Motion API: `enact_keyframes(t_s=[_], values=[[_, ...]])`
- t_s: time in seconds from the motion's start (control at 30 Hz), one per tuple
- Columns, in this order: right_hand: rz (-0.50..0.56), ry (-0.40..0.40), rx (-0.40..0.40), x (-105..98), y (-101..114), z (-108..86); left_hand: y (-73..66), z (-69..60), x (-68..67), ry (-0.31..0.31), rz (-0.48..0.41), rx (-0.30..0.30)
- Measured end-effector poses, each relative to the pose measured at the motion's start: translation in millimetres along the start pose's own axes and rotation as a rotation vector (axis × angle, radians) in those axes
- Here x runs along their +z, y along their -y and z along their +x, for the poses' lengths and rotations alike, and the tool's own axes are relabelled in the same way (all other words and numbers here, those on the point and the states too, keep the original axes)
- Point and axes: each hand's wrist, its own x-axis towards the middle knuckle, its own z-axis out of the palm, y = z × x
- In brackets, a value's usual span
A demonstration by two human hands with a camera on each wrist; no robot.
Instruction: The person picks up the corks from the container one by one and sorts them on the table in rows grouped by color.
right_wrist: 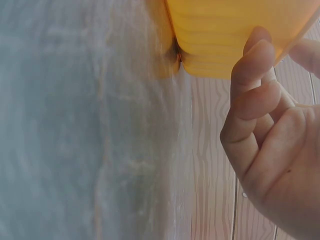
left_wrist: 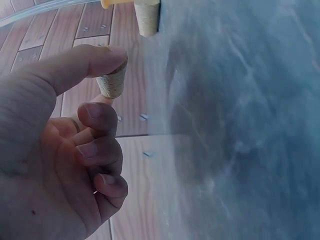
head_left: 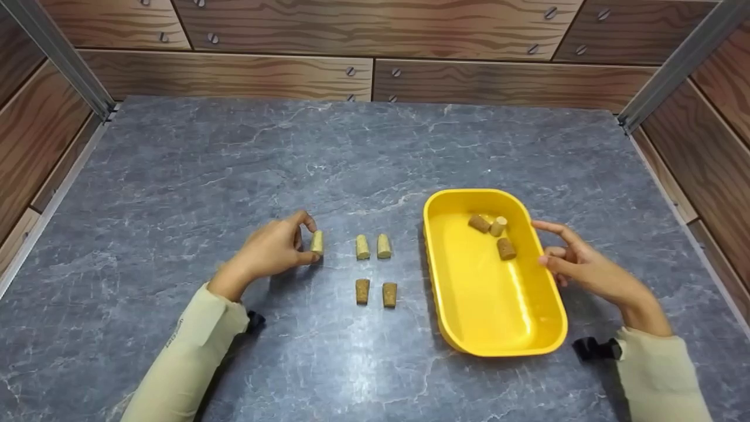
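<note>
My left hand (head_left: 272, 249) pinches a pale tapered cork (head_left: 317, 242) between thumb and index finger. The left wrist view shows this cork (left_wrist: 113, 82) held by its ends, the other fingers curled towards the palm. To its right are two more pale corks, one (head_left: 362, 247) beside the other (head_left: 384, 246). Nearer me lie two brown corks, a left one (head_left: 362, 291) and a right one (head_left: 389, 295). At the yellow tray's (head_left: 443, 316) right side, my right hand (head_left: 592, 269) holds the rim, thumb on top and fingers against the outer wall (right_wrist: 215, 45).
Inside the tray, towards its far end, are two brown corks, one (head_left: 479, 223) and another (head_left: 506, 249), with a pale cork (head_left: 498, 226) between them. Wood-patterned panels (head_left: 375, 29) border the grey marbled table (head_left: 263, 158) at the back and both sides.
</note>
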Motion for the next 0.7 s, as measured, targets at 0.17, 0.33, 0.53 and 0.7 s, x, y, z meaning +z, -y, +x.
enact_keyframes(t_s=[0.17,0.33,0.53,0.7], values=[[0.000,-0.008,0.006,0,-1,-0.3,1.8,2.3,3.2,0.005,0.018,-0.013],[-0.001,-0.014,0.014,1,0,-0.2,-2.3,7.1,7.7,0.030,0.034,-0.033],[-0.006,-0.019,0.015,1,0,-0.5,-11.1,14.1,10.7,0.048,0.099,-0.056],[0.008,-0.002,0.008,0,0,-0.7,-16.2,17.2,12.4,0.062,0.145,-0.073]])
